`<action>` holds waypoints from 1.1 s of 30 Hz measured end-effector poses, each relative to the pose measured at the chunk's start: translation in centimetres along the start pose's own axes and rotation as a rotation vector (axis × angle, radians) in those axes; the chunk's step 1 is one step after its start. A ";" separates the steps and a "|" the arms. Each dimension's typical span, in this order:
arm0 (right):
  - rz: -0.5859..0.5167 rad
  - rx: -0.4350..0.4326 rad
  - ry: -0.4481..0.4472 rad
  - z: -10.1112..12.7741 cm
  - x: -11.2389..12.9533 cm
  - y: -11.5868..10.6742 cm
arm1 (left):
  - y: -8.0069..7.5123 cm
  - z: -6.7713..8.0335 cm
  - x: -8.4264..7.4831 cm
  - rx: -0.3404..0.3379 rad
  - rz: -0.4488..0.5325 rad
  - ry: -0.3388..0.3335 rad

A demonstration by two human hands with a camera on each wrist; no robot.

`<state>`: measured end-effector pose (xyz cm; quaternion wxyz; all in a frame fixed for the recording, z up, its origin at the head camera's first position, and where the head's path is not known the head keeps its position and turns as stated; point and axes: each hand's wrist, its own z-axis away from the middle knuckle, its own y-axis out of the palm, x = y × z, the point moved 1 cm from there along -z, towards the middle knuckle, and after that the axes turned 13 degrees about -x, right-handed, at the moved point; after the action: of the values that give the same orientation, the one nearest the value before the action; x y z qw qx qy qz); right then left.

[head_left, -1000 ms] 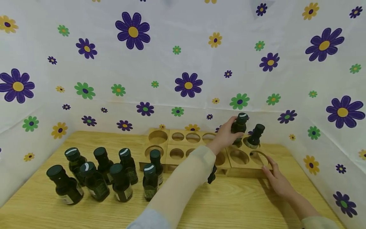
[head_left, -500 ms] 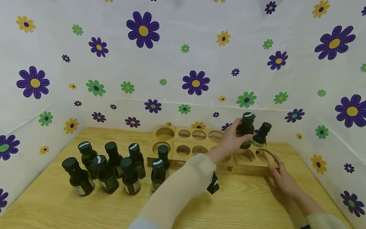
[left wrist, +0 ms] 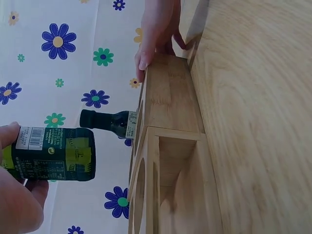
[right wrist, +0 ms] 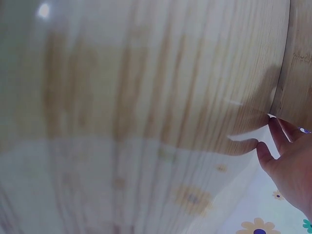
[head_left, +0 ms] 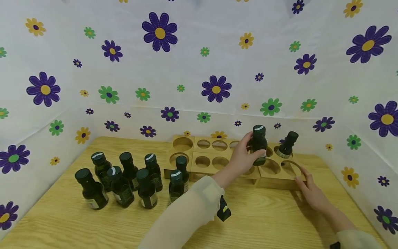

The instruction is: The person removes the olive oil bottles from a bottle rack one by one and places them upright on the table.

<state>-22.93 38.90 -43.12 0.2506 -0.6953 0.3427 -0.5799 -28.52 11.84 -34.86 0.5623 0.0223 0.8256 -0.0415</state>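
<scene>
My left hand [head_left: 240,157] holds a dark green glass bottle [head_left: 259,141] with a dark cap, nearly upright, over the right part of a wooden bottle rack [head_left: 278,183]. In the left wrist view the bottle's labelled body [left wrist: 51,153] hangs apart from the rack, a barcode showing. My right hand [head_left: 312,193] grips the rack's right front corner, thumb and fingers on either side of it. A second bottle [head_left: 288,143] leans in the rack's back right hole. The right wrist view shows the right hand [right wrist: 292,170] at the rack's lower edge.
Several capped green bottles [head_left: 122,186] stand grouped on the wooden table [head_left: 248,224] at the left. The rack has round holes of differing sizes. A flowered white sheet [head_left: 186,62] rises behind and beside the table.
My left hand has drawn the bottle up from the rack's back hole, then left and slightly toward me. My right hand stays at the rack's corner. The head view has turned left.
</scene>
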 end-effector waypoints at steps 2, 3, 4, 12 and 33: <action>-0.002 0.002 -0.001 0.0 0.0 0.0 | -0.4 0.5 -0.1 0.001 -0.002 -0.002; -0.004 0.004 -0.001 0.0 0.0 -0.1 | -0.6 0.7 -0.2 0.002 -0.004 -0.008; -0.006 0.004 -0.002 0.0 0.0 -0.1 | -0.8 1.0 -0.2 0.002 -0.009 -0.012; -0.006 0.004 -0.003 -0.1 -0.2 0.0 | -2.6 2.8 -0.2 -0.012 -0.011 -0.066; -0.032 0.013 0.015 0.0 0.2 -0.1 | -8.4 7.5 0.7 -0.009 -0.061 -0.107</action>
<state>-22.93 38.84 -42.94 0.2433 -0.6948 0.3295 -0.5912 -22.55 2.82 -37.88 0.6042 -0.0077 0.7948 -0.0561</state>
